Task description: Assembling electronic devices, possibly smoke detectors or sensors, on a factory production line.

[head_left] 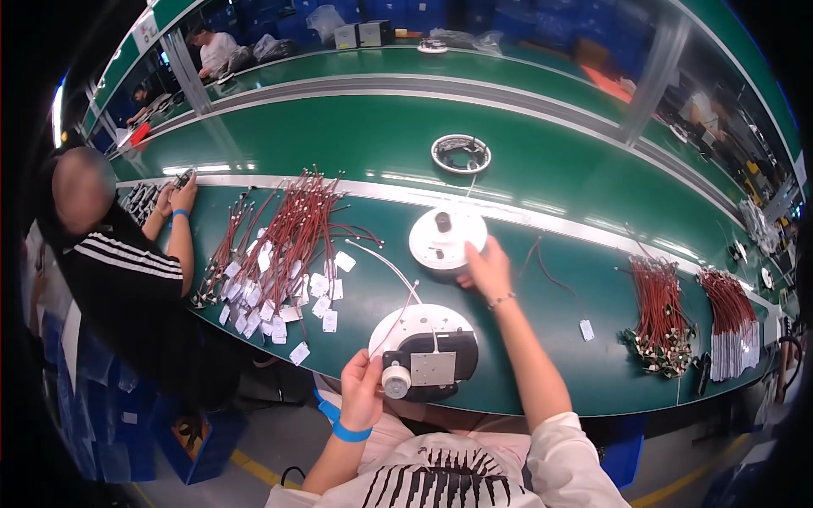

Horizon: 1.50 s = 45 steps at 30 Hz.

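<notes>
My right hand (489,269) grips the right edge of a white round housing (426,240), which has a black knob on top. It is over the far part of the green bench. Nearer to me, my left hand (362,391) is closed on a small black part with a white wheel (395,381), beside a white round base plate (405,324). On that plate a square metal plate (434,369) lies over a dark panel (463,349). A thin white cable (385,262) runs away from the base plate. The left fingertips are partly hidden.
Bundles of red wires with white tags (284,245) cover the bench at left; more red wire bundles (658,317) lie at right. One tagged wire (586,330) lies alone. A white ring-shaped unit (461,155) is on the green conveyor beyond. A co-worker (127,262) works at my left.
</notes>
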Each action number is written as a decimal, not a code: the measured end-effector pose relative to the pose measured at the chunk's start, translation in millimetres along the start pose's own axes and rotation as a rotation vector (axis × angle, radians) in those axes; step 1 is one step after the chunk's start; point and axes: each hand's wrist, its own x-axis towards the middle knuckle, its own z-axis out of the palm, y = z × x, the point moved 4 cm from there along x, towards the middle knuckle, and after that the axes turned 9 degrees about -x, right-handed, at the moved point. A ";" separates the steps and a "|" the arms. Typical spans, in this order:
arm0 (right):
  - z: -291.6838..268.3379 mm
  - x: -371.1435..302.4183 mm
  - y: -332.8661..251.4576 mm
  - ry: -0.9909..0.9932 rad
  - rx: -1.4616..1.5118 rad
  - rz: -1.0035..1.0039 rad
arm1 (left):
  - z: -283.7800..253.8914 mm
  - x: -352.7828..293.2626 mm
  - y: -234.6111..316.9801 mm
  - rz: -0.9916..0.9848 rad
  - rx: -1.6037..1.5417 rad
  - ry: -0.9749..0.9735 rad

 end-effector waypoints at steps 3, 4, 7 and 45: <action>6.3 -2.9 -2.5 -0.024 0.029 -0.001 | -8.6 -2.3 -5.2 -0.043 0.026 -0.025; 2.5 -5.7 -4.4 -0.049 -0.020 0.025 | -6.8 -2.1 -7.3 -0.066 0.032 -0.010; -19.7 -29.0 -11.6 -0.024 -0.154 0.070 | -4.5 -0.6 -10.6 -0.065 0.033 -0.051; -59.4 -112.3 -59.7 -0.384 0.653 -0.317 | 106.3 33.7 -22.3 0.348 0.637 -0.696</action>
